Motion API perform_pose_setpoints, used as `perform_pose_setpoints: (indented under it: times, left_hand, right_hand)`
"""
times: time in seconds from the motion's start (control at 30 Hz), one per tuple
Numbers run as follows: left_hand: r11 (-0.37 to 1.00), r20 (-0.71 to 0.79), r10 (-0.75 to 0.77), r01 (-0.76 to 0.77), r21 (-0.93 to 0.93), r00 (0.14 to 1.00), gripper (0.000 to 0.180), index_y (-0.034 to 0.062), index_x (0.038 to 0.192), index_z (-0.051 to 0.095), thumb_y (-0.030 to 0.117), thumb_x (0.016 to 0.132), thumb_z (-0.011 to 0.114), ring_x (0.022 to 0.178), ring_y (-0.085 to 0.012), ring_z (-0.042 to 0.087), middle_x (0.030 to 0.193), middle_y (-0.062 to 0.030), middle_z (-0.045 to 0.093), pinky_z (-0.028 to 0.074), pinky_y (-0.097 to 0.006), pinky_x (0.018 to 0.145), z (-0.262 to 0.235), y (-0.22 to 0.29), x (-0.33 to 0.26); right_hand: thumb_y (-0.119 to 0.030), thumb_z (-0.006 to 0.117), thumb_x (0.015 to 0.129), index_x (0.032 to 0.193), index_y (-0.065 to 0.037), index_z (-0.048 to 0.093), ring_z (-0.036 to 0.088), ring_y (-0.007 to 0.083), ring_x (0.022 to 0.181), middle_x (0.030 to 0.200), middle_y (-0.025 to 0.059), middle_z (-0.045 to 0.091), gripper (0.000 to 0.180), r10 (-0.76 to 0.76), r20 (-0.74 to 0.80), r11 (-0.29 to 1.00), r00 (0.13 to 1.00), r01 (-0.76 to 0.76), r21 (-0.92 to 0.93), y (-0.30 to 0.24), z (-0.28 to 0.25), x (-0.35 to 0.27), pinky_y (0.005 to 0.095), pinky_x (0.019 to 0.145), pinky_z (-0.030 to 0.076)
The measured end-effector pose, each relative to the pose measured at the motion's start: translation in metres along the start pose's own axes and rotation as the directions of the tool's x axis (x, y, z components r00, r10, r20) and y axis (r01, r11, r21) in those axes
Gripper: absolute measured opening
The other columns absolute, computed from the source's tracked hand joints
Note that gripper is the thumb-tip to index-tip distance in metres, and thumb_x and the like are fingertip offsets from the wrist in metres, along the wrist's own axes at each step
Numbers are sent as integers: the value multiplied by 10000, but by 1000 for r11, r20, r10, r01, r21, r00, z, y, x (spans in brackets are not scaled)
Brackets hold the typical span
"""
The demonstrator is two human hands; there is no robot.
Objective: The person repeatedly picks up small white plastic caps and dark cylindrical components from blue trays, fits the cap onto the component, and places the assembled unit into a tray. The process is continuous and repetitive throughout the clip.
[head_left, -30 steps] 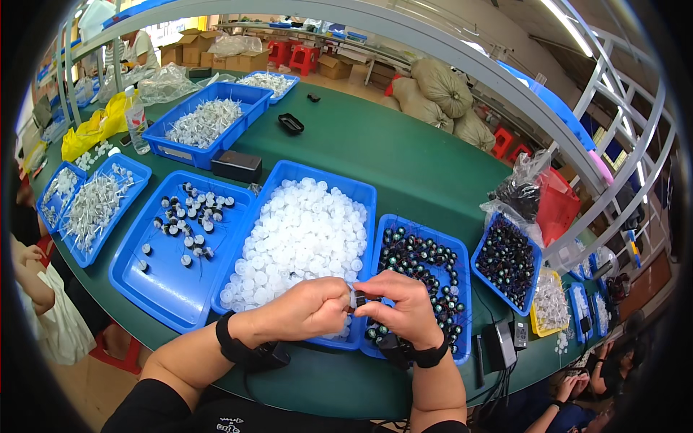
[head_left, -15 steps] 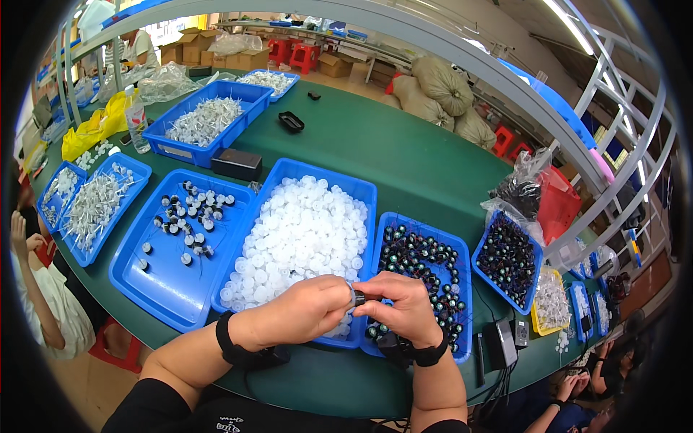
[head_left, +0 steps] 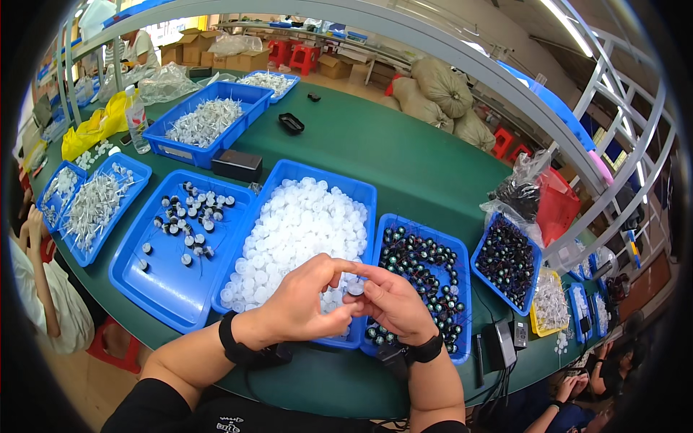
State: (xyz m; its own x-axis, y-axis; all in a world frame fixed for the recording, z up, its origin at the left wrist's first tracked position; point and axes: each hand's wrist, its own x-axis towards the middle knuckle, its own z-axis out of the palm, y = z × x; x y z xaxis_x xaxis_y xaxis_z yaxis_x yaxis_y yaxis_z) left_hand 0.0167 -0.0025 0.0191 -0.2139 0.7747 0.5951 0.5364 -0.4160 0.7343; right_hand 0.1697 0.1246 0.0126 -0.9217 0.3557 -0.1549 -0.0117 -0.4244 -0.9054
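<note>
White cap (head_left: 355, 289) unmoved, both hands (head_left: 346, 303) as before.

green table (head_left: 404, 155), blue trays (head_left: 177, 289); black box (head_left: 237, 165)

Both forearms up from the lower edge, black bands on the wrists. Left hand (head_left: 307, 303) and right hand (head_left: 393, 303) met at the fingertips, fingers (head_left: 345, 268) curled in a pinch, thumbs pressed together, knuckles raised.
</note>
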Motion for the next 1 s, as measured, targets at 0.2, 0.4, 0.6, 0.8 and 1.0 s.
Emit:
perform_pose_setpoints:
  times: [0.2, 0.4, 0.6, 0.8, 1.0]
  left_hand:
    - [998, 42, -44, 42, 51, 998, 240, 43, 923, 580, 72, 716, 697, 714, -256, 572, 796, -106, 551, 466, -359, 628, 7, -14, -8]
    - [991, 76, 16, -26, 134, 997, 263, 35, 926, 580, 73, 701, 710, 709, -207, 571, 802, -99, 553, 469, -320, 632, 1, -17, -12]
    - [691, -454, 92, 271, 669, 886, 291, 13, 931, 577, 8, 665, 695, 855, -320, 586, 880, -137, 588, 477, -410, 780, -93, -50, 2]
    - [717, -233, 82, 105, 689, 969, 304, 51, 966, 638, 0, 672, 696, 961, -347, 580, 983, -137, 632, 469, -413, 878, -74, -60, -8]
    - [824, 398, -137, -118, 554, 907, 189, 49, 897, 680, 30, 717, 626, 895, -317, 594, 902, -115, 647, 498, -408, 770, -8, -60, -21]
  right_hand:
    - [-129, 546, 976, 1431, -30, 352, 610, 92, 850, 945, 43, 630, 505, 5, 47, 993, 999, 0, -117, -1, 9, 1, 259, 772, 518]
    - [-97, 620, 924, 1374, -18, 412, 622, 97, 847, 947, 69, 680, 503, -123, -11, 904, 992, 107, -414, 7, 7, 2, 240, 739, 505]
    - [-97, 659, 867, 1008, -21, 690, 651, 127, 720, 873, 71, 718, 163, -496, -332, 458, 802, -84, -885, -32, -39, -19, 255, 643, 504]
    - [-269, 727, 726, 807, -87, 740, 664, 307, 735, 760, 117, 688, 200, -193, -203, -90, 960, -224, -970, -14, -60, -14, 380, 671, 516]
    - [-280, 751, 687, 802, -151, 742, 666, 303, 806, 800, 100, 693, 173, -19, -256, -177, 966, -256, -951, 3, -61, 0, 416, 687, 519]
